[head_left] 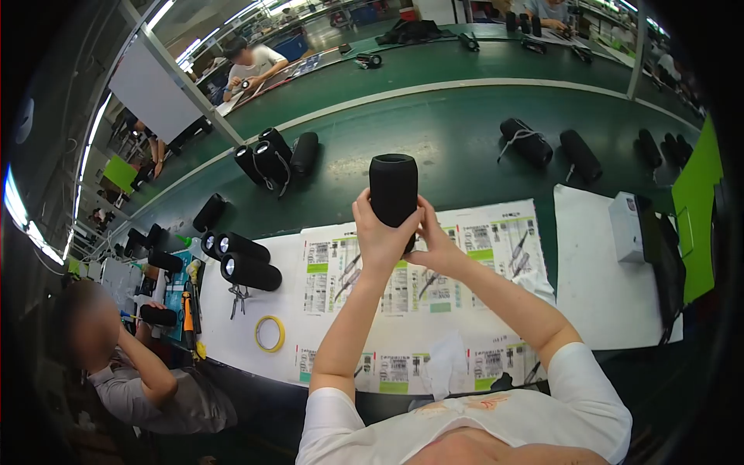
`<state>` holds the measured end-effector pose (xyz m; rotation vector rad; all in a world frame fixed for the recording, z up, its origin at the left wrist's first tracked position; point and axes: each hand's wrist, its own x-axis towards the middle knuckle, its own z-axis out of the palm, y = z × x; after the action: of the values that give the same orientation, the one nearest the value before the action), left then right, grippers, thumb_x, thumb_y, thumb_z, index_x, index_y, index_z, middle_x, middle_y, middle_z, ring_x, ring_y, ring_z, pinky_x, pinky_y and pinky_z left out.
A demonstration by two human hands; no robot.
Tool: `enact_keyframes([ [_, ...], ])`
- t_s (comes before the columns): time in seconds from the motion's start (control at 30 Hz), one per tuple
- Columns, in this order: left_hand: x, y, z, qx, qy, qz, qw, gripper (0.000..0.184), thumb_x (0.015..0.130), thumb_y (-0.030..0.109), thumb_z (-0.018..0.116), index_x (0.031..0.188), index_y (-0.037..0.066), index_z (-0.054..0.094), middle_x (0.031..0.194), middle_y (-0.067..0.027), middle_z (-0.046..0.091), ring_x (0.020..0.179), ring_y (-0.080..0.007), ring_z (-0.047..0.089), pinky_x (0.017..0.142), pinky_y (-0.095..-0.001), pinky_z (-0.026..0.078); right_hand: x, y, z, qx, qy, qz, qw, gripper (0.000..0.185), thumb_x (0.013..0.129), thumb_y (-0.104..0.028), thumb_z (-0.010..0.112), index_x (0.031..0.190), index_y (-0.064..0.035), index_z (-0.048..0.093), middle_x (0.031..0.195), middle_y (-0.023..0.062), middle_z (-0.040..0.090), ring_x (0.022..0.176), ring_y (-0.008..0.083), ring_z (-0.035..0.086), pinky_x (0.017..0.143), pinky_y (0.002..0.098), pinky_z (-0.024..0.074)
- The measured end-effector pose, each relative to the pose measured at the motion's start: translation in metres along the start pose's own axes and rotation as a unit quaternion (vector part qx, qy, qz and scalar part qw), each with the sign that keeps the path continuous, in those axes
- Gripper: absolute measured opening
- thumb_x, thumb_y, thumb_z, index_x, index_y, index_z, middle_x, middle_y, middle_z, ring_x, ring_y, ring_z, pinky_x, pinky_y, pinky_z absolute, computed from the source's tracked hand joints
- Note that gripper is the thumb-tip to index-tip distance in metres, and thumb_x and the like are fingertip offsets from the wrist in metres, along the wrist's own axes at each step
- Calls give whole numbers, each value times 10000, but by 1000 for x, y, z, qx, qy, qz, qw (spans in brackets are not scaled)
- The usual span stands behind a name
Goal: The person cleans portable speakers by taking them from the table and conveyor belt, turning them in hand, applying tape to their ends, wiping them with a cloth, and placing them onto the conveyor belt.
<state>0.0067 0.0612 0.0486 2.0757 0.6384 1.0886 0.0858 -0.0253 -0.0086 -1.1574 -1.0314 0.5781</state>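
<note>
Left hand point(378, 236): fingers curled around the lower left side of a black speaker point(394, 190). Right hand point(439, 249): fingers closed against its lower right side. Speaker: one, between both hands, rimmed end uppermost; lower end partly hidden by the hands. Printed sheets point(329, 291): beneath the forearms, on the worktable. Crumpled white tissue point(448, 366): one, nearer the body. Yellow tape roll point(280, 335): one, lying flat, left of the sheets. Dark cylinders point(258, 274): three, lying beyond the tape. White box point(626, 225): one, far right, beside a green panel point(697, 221). Co-worker point(167, 395): left, grey sleeve, another black cylinder point(159, 315) at hand.
</note>
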Motion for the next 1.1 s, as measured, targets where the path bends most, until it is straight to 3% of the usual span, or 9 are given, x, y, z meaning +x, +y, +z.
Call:
enact_keyframes([
  [0.17, -39, 33, -4, -29, -54, 33, 998, 790, 634, 265, 792, 1232, -11, 355, 1097, -164, 414, 1003, -301, 497, 825, -392, 450, -38, -31, 4, 16, -5, 105, 994, 989, 592, -102, 789, 1369, -77, 178, 1309, 92, 366, 1235, 224, 365, 1014, 364, 332],
  [0.3, -58, 54, -9, -68, -83, 28, 994, 760, 657, 201, 770, 1258, -5, 353, 1141, -152, 405, 1060, -268, 461, 893, -371, 415, -61, -41, -2, 49, -12, 124, 991, 968, 587, -101, 798, 1354, -63, 209, 1292, 86, 389, 1218, 216, 383, 1015, 357, 333],
  [0.4, -71, 51, -5, -9, -72, 97, 993, 825, 661, 280, 776, 1286, -2, 317, 1169, -188, 414, 1058, -311, 489, 866, -387, 441, -79, -44, -5, 42, -3, 120, 992, 943, 587, -90, 790, 1346, -54, 232, 1276, 88, 408, 1205, 213, 398, 1011, 352, 339],
  [0.5, -80, 58, -7, -97, -123, 34, 987, 846, 666, 265, 771, 1316, 8, 294, 1178, -191, 454, 1052, -295, 517, 872, -375, 444, -93, -47, -3, 49, 18, 109, 993, 912, 586, -83, 783, 1330, -47, 257, 1249, 95, 433, 1173, 214, 432, 983, 343, 369],
  [0.6, -85, 66, -12, -176, -185, -97, 962, 824, 675, 248, 764, 1321, 19, 307, 1126, -162, 519, 1020, -260, 548, 866, -360, 448, -105, -69, 1, 18, 54, 106, 993, 861, 581, -75, 780, 1294, -41, 298, 1194, 100, 475, 1106, 213, 488, 920, 333, 424],
  [0.8, -95, 42, 3, -330, -225, -177, 899, 678, 674, 245, 764, 1217, 22, 425, 1066, -114, 560, 1017, -205, 549, 872, -331, 442, -116, -74, 0, -47, 88, 116, 988, 812, 570, -72, 776, 1246, -28, 328, 1116, 103, 508, 1024, 209, 529, 849, 327, 467],
  [0.9, -100, 33, 12, -329, -200, -151, 910, 635, 673, 241, 762, 1179, 23, 445, 1055, -116, 565, 990, -201, 560, 852, -331, 453, -117, -73, -3, -57, 87, 122, 987, 784, 583, -87, 773, 1216, -6, 318, 1092, 122, 518, 998, 215, 545, 830, 323, 473],
  [1.0, -103, 36, 13, -292, -190, -124, 929, 624, 698, 153, 737, 1216, 13, 418, 1070, -104, 552, 975, -191, 550, 846, -335, 460, -116, -73, -4, -40, 87, 110, 989, 782, 585, -85, 769, 1220, -15, 318, 1078, 125, 528, 981, 219, 554, 818, 323, 477],
  [1.1, -99, 42, 7, -307, -199, -141, 920, 682, 641, 231, 786, 1189, 28, 434, 1040, -126, 581, 932, -218, 585, 817, -339, 473, -117, -82, -1, -55, 89, 95, 990, 772, 595, -81, 759, 1228, -31, 320, 1071, 149, 538, 971, 236, 566, 818, 334, 477],
])
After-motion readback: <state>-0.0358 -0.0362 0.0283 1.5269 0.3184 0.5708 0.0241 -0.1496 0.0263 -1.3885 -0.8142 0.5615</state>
